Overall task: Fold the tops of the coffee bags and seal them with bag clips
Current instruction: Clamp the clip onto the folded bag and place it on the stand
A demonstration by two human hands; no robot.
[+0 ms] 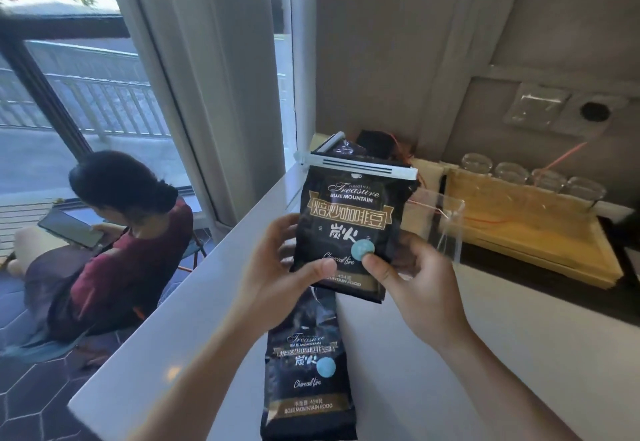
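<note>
Both forearms extend forward and converge. The left hand (277, 260) grips a coffee bag (346, 232) at its lower left edge, thumb on front. The right hand (415, 281) grips the lower right, thumb on front.

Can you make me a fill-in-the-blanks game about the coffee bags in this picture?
1. Both hands hold up a coffee bag whose top is sealed with a ____ clip.
2. A second coffee bag lies flat on the ____ counter.
3. The round sticker on the held bag is ____.
4. The glasses stand in a row on a ____ tray.

Missing words: white; white; blue; wooden
</note>
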